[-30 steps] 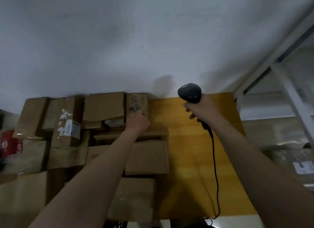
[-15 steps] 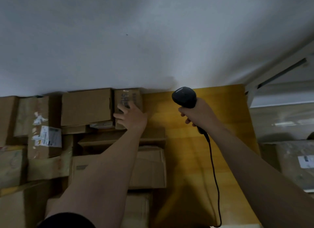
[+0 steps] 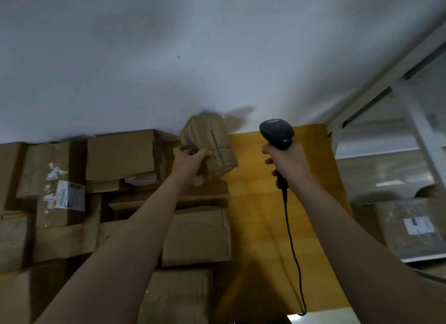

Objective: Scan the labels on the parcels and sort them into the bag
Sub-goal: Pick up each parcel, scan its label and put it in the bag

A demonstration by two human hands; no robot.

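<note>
Left hand: the left hand [image 3: 190, 159] grasped a parcel [image 3: 212, 142], fingers curled round its near left edge.
Parcel: a small brown carton, tilted, at the far right end of the pile [image 3: 120, 155], close to the wall [image 3: 217, 58]. Whether its lower corner touched the carton beneath could not be told.
Right hand: the right hand [image 3: 287, 162] was clenched round the handle of the scanner [image 3: 277, 133].
Scanner: dark, head up, just right of the parcel and apart from it, above the table [image 3: 265, 227].
Cable [image 3: 292, 239]: hung from the handle down across the yellow tabletop to its near edge.
Pile: brown cartons covered the table's left part; one at the left bore a white label [image 3: 66, 196].
Right side: a wrapped package [image 3: 410, 229] with a white label sat on a shelf beyond the table.
</note>
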